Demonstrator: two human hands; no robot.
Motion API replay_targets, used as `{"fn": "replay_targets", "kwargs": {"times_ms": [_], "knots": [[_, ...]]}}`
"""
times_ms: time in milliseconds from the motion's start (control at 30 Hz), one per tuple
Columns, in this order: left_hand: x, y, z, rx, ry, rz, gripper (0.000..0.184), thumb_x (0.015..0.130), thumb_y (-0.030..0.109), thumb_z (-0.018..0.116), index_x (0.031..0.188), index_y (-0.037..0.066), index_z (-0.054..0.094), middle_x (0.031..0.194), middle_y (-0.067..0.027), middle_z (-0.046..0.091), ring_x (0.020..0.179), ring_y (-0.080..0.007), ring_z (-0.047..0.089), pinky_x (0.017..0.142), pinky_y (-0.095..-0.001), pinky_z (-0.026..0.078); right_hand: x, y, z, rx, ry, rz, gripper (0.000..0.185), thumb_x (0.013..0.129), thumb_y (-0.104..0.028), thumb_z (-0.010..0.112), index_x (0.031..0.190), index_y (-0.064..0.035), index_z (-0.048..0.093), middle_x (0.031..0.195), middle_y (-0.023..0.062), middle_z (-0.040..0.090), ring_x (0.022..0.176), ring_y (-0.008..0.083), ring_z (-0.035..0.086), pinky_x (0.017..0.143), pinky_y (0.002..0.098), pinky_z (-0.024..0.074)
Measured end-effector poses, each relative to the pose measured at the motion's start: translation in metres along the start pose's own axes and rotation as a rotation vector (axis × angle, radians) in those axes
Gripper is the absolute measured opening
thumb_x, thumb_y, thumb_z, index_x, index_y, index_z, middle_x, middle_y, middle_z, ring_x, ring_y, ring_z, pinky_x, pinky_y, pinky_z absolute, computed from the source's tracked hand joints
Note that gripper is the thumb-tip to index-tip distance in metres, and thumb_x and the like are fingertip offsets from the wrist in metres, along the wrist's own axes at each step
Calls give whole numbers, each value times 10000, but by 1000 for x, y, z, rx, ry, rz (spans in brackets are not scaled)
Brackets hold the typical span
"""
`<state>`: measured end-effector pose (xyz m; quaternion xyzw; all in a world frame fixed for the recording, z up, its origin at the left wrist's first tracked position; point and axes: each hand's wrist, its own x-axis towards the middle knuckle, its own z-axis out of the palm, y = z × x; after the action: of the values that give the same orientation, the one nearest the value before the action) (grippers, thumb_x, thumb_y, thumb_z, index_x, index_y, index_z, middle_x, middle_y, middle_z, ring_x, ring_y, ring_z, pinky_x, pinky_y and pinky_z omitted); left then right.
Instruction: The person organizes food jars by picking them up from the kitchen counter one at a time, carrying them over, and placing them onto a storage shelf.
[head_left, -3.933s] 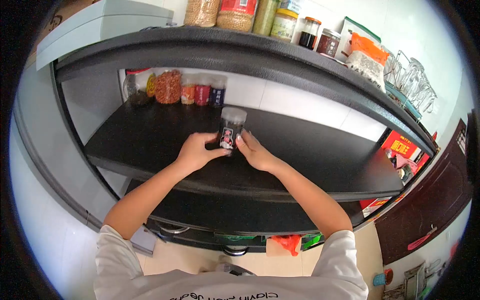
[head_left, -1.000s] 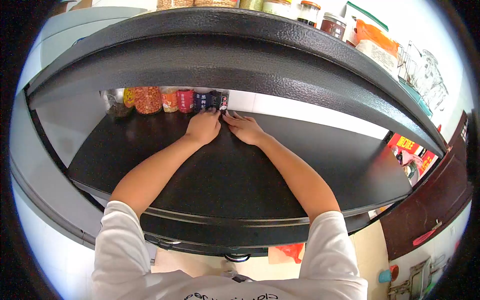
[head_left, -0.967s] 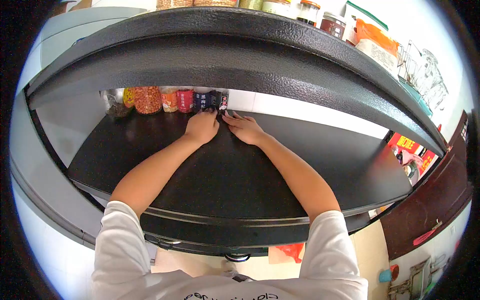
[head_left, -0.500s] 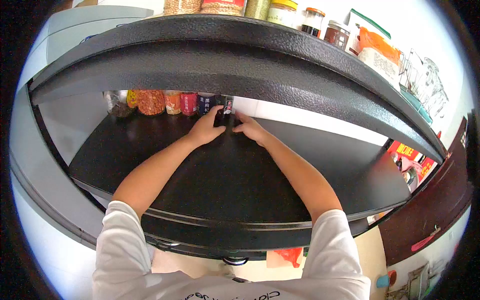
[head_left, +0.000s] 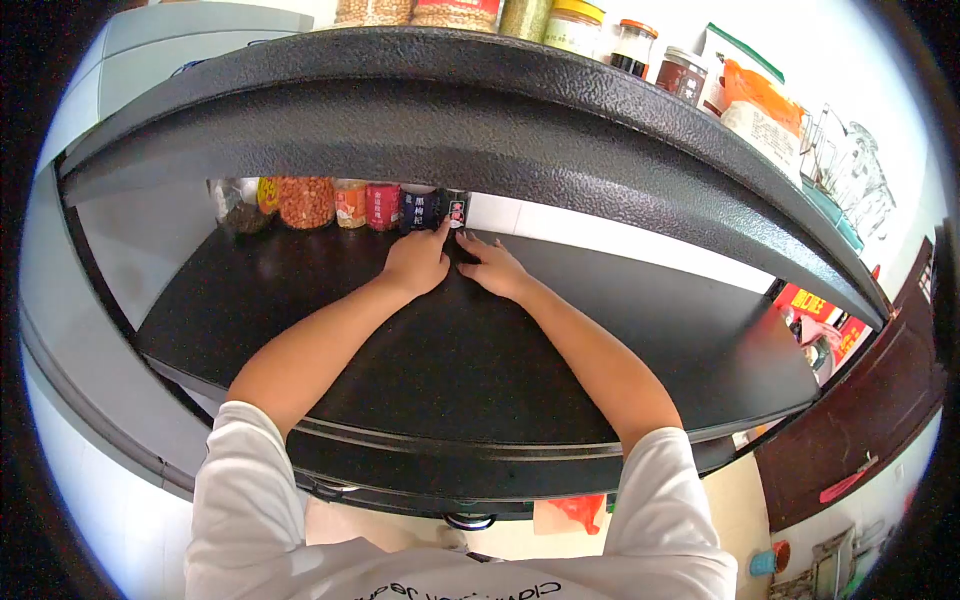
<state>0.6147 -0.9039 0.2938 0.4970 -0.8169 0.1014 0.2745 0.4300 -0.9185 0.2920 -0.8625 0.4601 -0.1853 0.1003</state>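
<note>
At the right end of a row of jars on the black shelf (head_left: 440, 370) stands a small black jar (head_left: 457, 206) with a label. My left hand (head_left: 418, 262) reaches to it, the index finger stretched out against or just before its front. Just in front and to the right, my right hand (head_left: 495, 270) has its fingers apart and holds nothing. Left of the black jar stand a dark blue jar (head_left: 420, 208), a red-labelled jar (head_left: 383, 207), an orange-labelled jar (head_left: 351, 205) and a larger jar of reddish pieces (head_left: 306, 203).
A jar with dark contents (head_left: 243, 207) stands at the row's left end. The thick upper shelf edge (head_left: 450, 110) hangs low over my hands. Above it are several jars and an orange-topped bag (head_left: 762, 105). Red packages (head_left: 815, 315) show beyond the shelf's right end.
My right hand has drawn back from beside the black jar, toward me. My left index finger has shifted right onto or near the jar's front. The view has shifted slightly.
</note>
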Motion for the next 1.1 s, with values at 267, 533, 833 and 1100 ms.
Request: {"fn": "replay_targets", "kwargs": {"times_ms": [267,533,833,1100], "knots": [[-2,11,-13,19,-58,-40,563,800,196,542,1330,23,462,917,-187,643,845,-350,626,773,-442,513,-11,-26,-14,-120,19,-2,487,875,-253,503,1321,-60,475,1372,185,455,1261,336,440,1090,426,308],[-11,28,-44,93,-339,93,220,754,160,588,881,4,675,927,-205,660,875,-365,643,765,-457,515,-37,-80,12,-384,181,109,276,811,-162,516,978,25,633,1145,230,570,1097,350,544,892,425,487],[-100,78,-119,23,-339,338,171,688,137,624,747,-23,642,807,-205,645,773,-387,628,704,-473,512,-148,-162,7,-416,289,42,220,744,-111,567,894,37,632,990,190,603,985,337,562,844,402,497],[-188,162,-118,-444,46,544,162,757,101,614,867,-16,636,911,-149,638,877,-332,605,782,-421,487,-300,-208,11,-155,765,89,177,735,-6,580,907,11,619,948,155,602,895,338,555,783,404,472]]}}
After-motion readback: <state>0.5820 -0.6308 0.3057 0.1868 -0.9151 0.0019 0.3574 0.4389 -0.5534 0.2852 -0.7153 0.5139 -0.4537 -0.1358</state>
